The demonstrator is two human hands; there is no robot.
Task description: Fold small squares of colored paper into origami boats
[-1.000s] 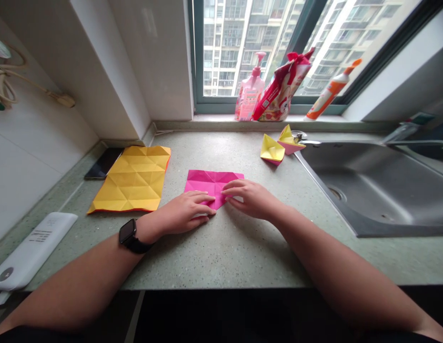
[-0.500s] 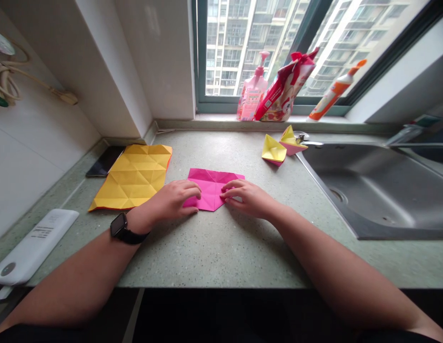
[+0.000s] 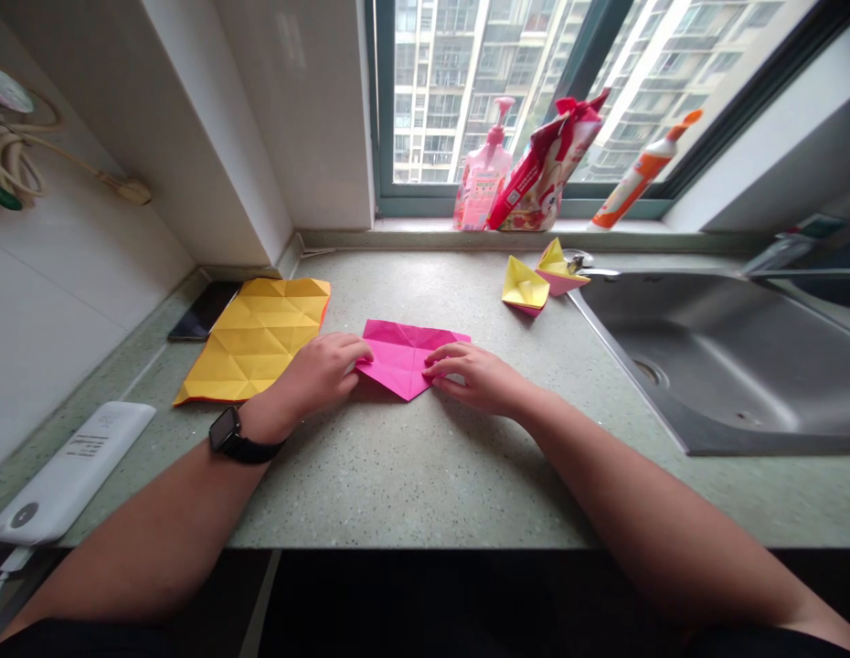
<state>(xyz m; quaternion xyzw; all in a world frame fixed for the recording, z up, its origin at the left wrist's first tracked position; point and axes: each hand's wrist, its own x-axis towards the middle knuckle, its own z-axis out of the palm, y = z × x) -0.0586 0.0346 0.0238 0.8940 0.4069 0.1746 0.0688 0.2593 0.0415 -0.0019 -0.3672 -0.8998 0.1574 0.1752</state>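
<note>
A creased pink paper [image 3: 402,356] lies on the green speckled counter [image 3: 425,475], folded to a point at its near edge. My left hand [image 3: 320,370], with a black watch on the wrist, has its fingers curled on the paper's left edge and pinches it there. My right hand [image 3: 472,376] rests on the paper's right edge with its fingers stretched flat, pressing it down.
A creased yellow paper [image 3: 259,339] lies to the left, over a dark phone [image 3: 203,313]. Two folded paper boats [image 3: 540,279] sit near the steel sink [image 3: 727,356]. A white power bank [image 3: 69,475] is at the near left. A soap bottle [image 3: 483,178], a red bag and an orange bottle stand on the sill.
My left hand has slid leftward off the middle of the pink paper to its left edge, and the paper's left corner is now folded in, giving a pointed near end. My right hand has stayed put.
</note>
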